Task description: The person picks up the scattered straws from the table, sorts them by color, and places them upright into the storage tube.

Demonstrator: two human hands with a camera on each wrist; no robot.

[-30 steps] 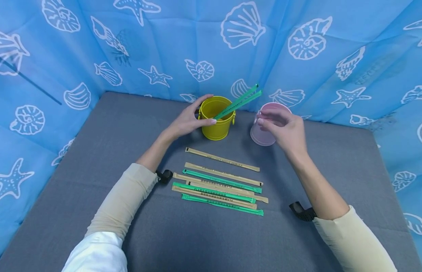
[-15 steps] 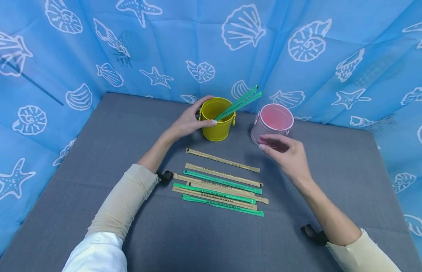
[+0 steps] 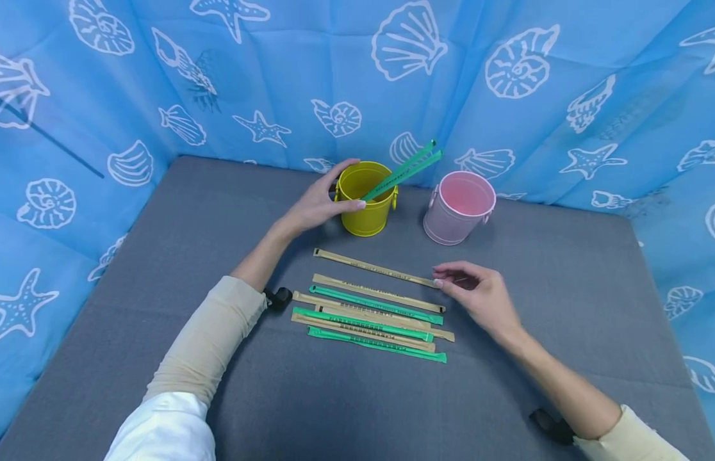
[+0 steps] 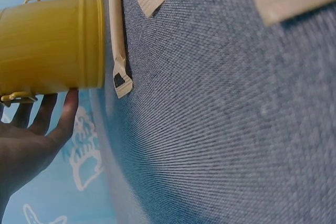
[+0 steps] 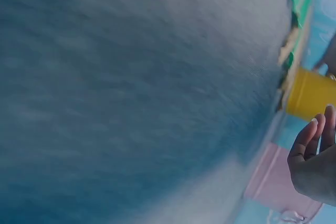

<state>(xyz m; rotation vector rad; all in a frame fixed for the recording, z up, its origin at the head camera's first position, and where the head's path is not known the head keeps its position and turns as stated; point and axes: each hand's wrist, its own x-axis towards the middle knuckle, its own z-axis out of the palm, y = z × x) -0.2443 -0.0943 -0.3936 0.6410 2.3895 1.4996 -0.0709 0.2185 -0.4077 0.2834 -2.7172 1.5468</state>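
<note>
The tan paper sleeve (image 3: 376,269), the farthest strip of the row, lies flat on the grey mat (image 3: 565,307) at about the centre of the head view, running from 10 o'clock to 4 o'clock. The right hand (image 3: 478,294) hovers at its 4 o'clock end, fingers loosely curled with the fingertips (image 3: 439,282) just at the sleeve's tip; whether they already touch or pinch it cannot be told. In the right wrist view that hand (image 5: 315,166) shows at the lower right edge, its fingers bent and nothing visible between them.

Nearest the person, toward 6 o'clock of that sleeve, lies the bundle of other sleeves (image 3: 371,320), tan and green ones side by side and partly overlapping, all on the same slant.

Farther off, at 12 o'clock from the tan sleeve, stands the yellow bucket (image 3: 366,205), upright. The left hand (image 3: 317,205) holds it from its 9 o'clock side, thumb against the near wall and fingers curved round the far rim; the left wrist view shows the fingers (image 4: 65,114) pressed to the bucket's wall (image 4: 50,45). Two green sleeves (image 3: 406,169) lean out of the bucket toward 2 o'clock.

At 3 o'clock of the yellow bucket, apart from it, stands the pink bucket (image 3: 458,208), upright.

Behind everything hangs the blue shell-print cloth (image 3: 277,77).
</note>
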